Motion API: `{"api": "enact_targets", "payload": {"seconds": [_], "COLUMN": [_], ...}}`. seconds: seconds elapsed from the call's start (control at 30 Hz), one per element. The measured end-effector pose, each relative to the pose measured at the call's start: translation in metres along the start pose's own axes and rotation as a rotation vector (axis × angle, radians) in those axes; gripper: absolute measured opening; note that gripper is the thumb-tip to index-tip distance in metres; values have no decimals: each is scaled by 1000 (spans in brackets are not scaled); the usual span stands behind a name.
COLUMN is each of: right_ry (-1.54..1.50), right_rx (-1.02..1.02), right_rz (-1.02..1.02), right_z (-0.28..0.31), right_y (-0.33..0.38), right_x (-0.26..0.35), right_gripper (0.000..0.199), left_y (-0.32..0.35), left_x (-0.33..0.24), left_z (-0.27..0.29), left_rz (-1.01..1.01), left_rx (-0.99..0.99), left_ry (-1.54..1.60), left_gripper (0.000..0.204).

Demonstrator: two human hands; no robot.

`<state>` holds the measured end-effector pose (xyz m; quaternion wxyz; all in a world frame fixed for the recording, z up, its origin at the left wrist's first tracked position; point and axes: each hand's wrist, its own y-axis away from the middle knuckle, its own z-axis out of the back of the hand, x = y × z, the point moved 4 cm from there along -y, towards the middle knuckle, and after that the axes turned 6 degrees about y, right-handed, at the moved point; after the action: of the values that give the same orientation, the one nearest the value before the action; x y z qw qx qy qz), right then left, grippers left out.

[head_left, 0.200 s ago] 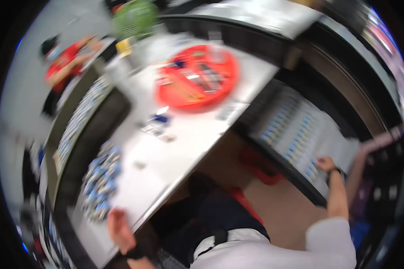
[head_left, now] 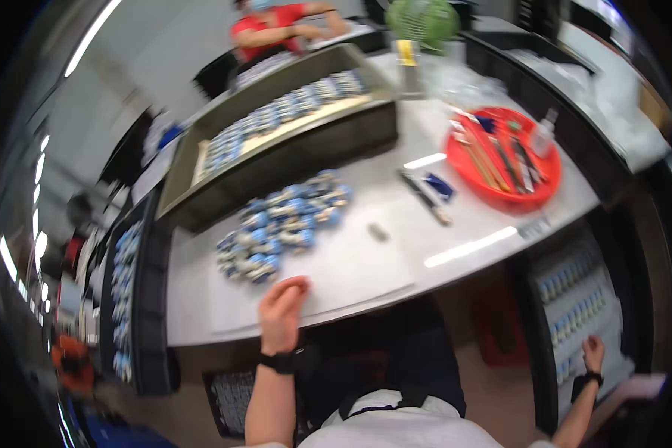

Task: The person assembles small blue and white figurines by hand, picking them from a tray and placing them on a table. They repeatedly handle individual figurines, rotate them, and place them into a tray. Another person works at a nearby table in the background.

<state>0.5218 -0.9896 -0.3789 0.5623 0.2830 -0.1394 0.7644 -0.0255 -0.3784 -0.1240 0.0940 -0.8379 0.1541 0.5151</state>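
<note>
My left hand (head_left: pixel 284 305) is over the near edge of the worktable, just in front of a pile of small blue-and-white figures (head_left: pixel 284 220). Its fingers are loosely bent, and I see nothing in them. Far to the right, my right hand (head_left: pixel 593 354) is low over a tray lined with white sheeting (head_left: pixel 608 328), beside rows of similar small figures (head_left: pixel 579 317). Its fingers are curled together; whether they hold a small piece is too blurred to tell. One small pale piece (head_left: pixel 378 231) lies alone on the white table sheet (head_left: pixel 336 287).
A red round basin (head_left: pixel 493 196) holds brushes, tools and a clear bottle. Left of it lie a pen-like tool (head_left: pixel 425 198) and a dark blue packet (head_left: pixel 439 187). A grey crate (head_left: pixel 276 153) of figures stands behind the pile. Across the table sits a person in red (head_left: pixel 276 30).
My view has swung left, bringing the crate and pile toward the middle. My left hand now shows in front of the pile; my right hand remains at the tray of rows.
</note>
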Motion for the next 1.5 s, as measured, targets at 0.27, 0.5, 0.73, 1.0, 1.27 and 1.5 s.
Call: {"api": "enact_targets", "payload": {"seconds": [0.27, 0.5, 0.73, 1.0, 1.27, 1.5], "right_ry": [-829, -885, -947, -946, -954, -960], "right_rx": [357, 1059, 1109, 1047, 1045, 1171], "right_rz": [303, 545, 631, 634, 694, 667], "right_z": [-45, -149, -190, -206, -207, -200], "right_y": [64, 189, 229, 215, 217, 222], "right_x": [408, 602, 678, 673, 672, 676], "right_gripper": [30, 26, 23, 22, 27, 34], "left_y": [8, 17, -36, -63, -28, -15], "left_x": [6, -70, -72, -50, -77, -29], "left_z": [-16, -42, -6, 1, -9, 5], "left_rz": [56, -407, -522, -489, -358, 185], "left_rx": [99, 401, 431, 216, 159, 55], "left_ry": [-122, -844, -1494, -1758, -1250, 33], "left_gripper": [20, 18, 24, 22, 32, 30]}}
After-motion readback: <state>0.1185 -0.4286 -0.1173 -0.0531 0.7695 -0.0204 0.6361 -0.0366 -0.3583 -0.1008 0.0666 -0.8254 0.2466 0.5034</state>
